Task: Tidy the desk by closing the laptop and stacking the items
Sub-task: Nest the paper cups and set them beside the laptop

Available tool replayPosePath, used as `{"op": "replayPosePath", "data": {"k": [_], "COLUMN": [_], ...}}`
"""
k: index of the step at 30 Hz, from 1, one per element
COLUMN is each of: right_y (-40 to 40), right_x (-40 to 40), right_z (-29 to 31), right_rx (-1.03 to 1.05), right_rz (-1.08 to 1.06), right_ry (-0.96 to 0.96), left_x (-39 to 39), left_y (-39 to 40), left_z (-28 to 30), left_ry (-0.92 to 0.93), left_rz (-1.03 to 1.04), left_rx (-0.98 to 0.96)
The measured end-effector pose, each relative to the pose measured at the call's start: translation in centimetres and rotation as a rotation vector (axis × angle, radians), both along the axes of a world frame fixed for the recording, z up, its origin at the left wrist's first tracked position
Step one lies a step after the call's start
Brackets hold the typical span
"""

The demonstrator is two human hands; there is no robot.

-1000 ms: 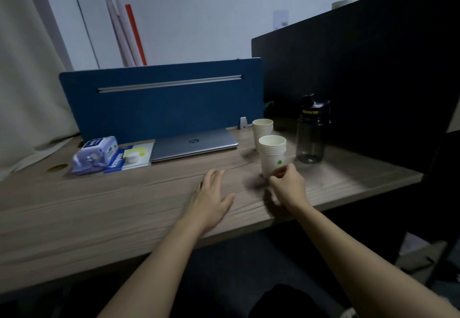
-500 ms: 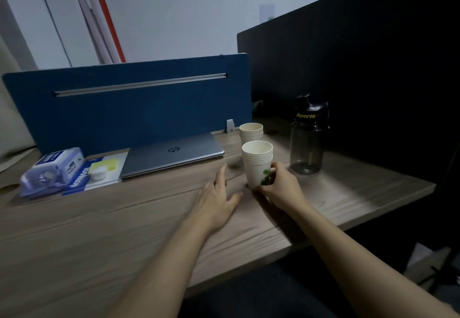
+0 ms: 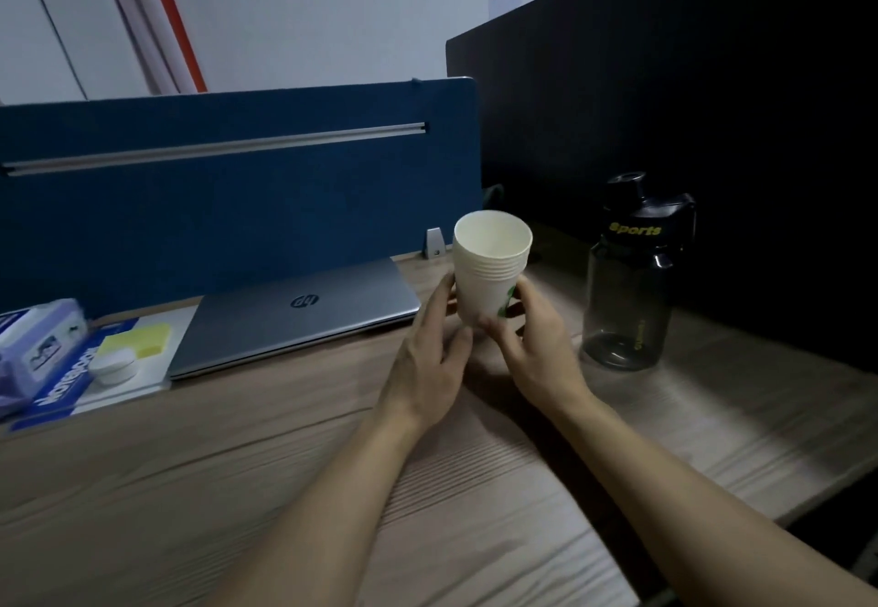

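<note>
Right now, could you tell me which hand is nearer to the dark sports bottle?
Right. The right hand sits just beside the sports bottle; the left hand is beyond the cup stack.

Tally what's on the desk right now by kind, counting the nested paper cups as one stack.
Cup stack: 1, held in both hands
Laptop: 1, closed
Sports bottle: 1
Wipes pack: 1
Blue booklet: 1
Yellow sticky pad: 1
Small white jar: 1
Total: 7
</note>
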State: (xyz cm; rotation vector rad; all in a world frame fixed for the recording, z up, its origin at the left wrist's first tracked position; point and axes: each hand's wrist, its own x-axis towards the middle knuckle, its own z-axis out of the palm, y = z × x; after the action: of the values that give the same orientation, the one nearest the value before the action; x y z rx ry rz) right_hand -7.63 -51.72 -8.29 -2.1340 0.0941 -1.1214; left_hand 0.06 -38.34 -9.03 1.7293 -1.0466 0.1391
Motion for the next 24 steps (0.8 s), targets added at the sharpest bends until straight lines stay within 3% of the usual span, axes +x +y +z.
{"op": "replayPosePath", "data": {"k": [4, 7, 19, 24], "right_y": [0.1, -0.2, -3.2, -3.7], "right_x": [0.8, 1.8, 7.5, 8.0], "right_z": [0.3, 0.6, 0.9, 0.9], "right_rx": [-0.079, -0.058, 0.038, 0.153], "right_rz": [-0.227, -0.283, -0.278, -0.174], "right_ry": [-0.094, -0.129, -0.237, -0.187], "left_x": [-0.1, -0.2, 4.7, 6.0], "left_y": [-1.2, -1.9, -4.8, -5.8], "left_z": [1.1, 1.5, 2.7, 1.9], "left_ry": [-0.113, -0.127, -0.086, 0.037], "left_rz": [-0.023, -0.027, -0.054, -0.126], "left_rx": [-0.137, -0.166, -0.228, -0.2]}}
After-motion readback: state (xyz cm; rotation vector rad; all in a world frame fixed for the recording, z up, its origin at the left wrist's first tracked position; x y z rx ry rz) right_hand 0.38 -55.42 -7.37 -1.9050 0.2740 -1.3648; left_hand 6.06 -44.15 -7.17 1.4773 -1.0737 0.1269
